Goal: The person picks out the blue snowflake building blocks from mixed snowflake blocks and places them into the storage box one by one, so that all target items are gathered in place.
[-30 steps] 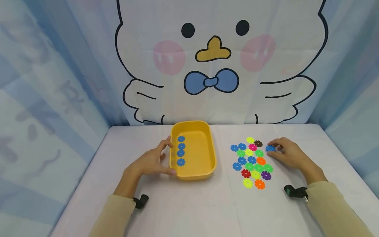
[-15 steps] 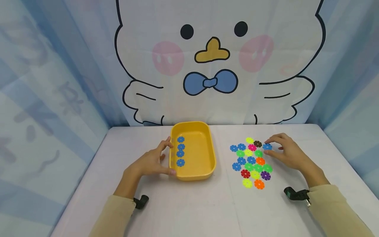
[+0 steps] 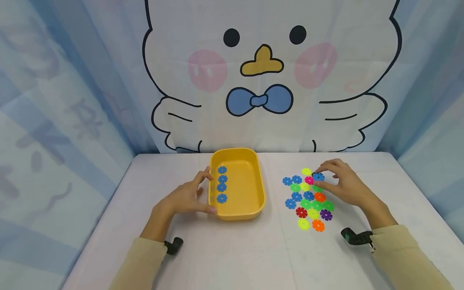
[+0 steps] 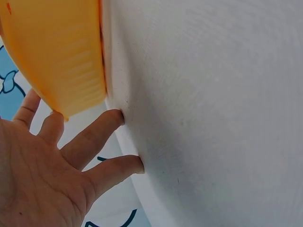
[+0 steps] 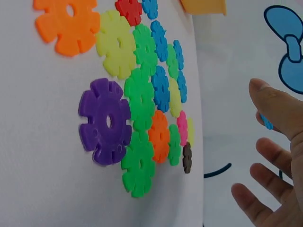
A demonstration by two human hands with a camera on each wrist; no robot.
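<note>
My left hand (image 3: 185, 197) rests at the left side of a yellow tray (image 3: 241, 214), fingers spread. Its thumb and a finger touch the tray's side; in the left wrist view other fingers (image 4: 97, 137) touch the tabletop. A column of several blue notched discs (image 3: 222, 187) lies along the tray's left side. My right hand (image 3: 346, 183) pinches a blue notched disc (image 3: 318, 177) between thumb and fingers, above the far right edge of a loose cluster of discs. Beneath it, the brown disc (image 5: 187, 157) is mostly hidden in the head view.
The cluster lies flat on the white table (image 3: 250, 257), right of the tray. It includes a purple disc (image 3: 326, 215), a red disc (image 3: 301, 212), orange discs and several green, yellow and blue ones. A printed curtain (image 3: 261, 129) hangs behind the table.
My right hand has moved left with the blue disc, from beside the cluster to above the brown disc. My left hand and the tray have stayed in place.
</note>
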